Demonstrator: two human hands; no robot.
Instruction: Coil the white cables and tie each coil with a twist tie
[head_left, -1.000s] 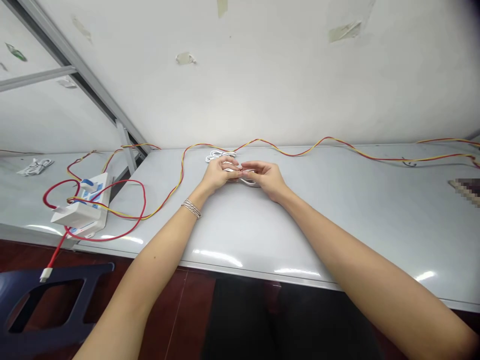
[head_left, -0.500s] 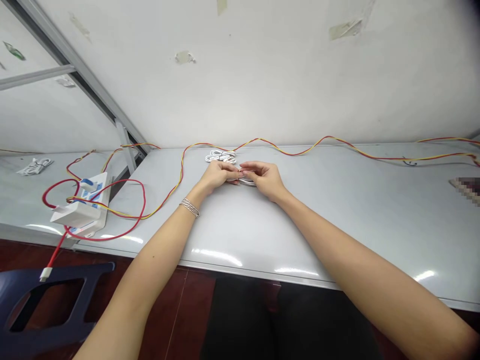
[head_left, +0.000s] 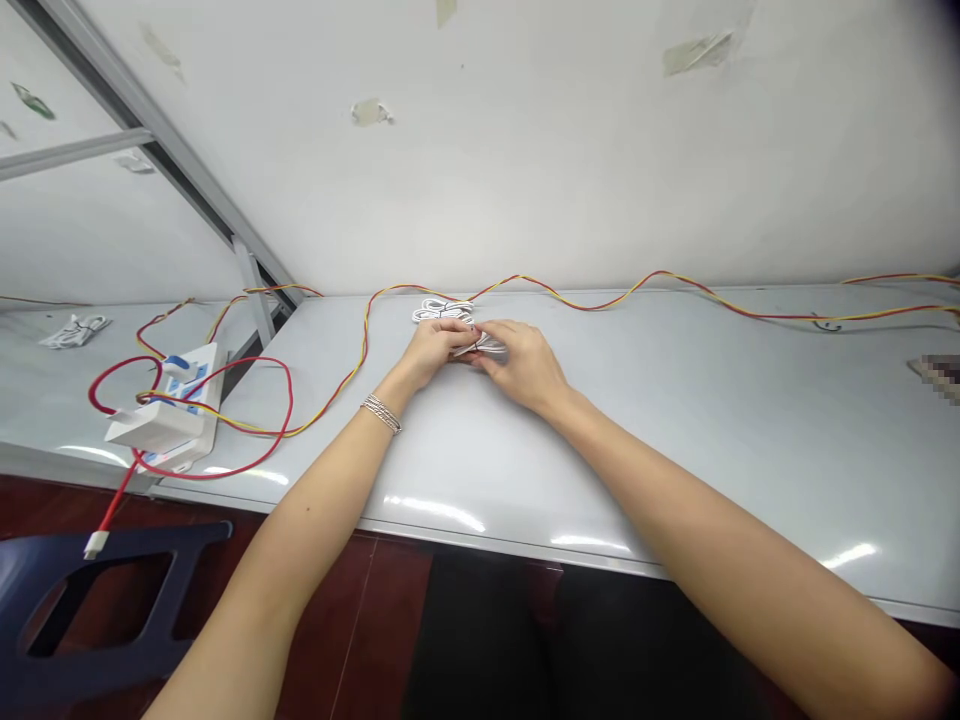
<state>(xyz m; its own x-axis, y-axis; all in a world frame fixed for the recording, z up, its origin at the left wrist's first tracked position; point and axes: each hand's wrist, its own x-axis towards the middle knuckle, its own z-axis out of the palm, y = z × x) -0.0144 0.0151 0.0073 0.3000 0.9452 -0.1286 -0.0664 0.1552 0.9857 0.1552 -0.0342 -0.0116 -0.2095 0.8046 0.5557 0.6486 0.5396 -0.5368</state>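
Between my two hands is a small coiled white cable [head_left: 491, 345] with a dark tie around its middle. My left hand [head_left: 433, 348] grips its left end, thumb and fingers pinched together. From the right, my right hand [head_left: 525, 362] has its fingers closed around the coil's other end. Parts of the coil are hidden behind the fingers. Just behind my left hand a second white cable bundle [head_left: 442, 309], also tied in dark, lies on the grey tabletop [head_left: 465, 440].
A white power strip [head_left: 202, 385] with a white adapter [head_left: 154, 428] and looping red cable lies at the left. Twisted red-yellow wire [head_left: 592, 305] runs along the wall. Another white cable bundle [head_left: 75, 332] lies far left. A dark blue plastic stool [head_left: 187, 545] stands below the table edge.
My fingers have shifted around the coil, and more of it, with its dark tie, now shows between them. My right hand has turned slightly, its back facing up more.
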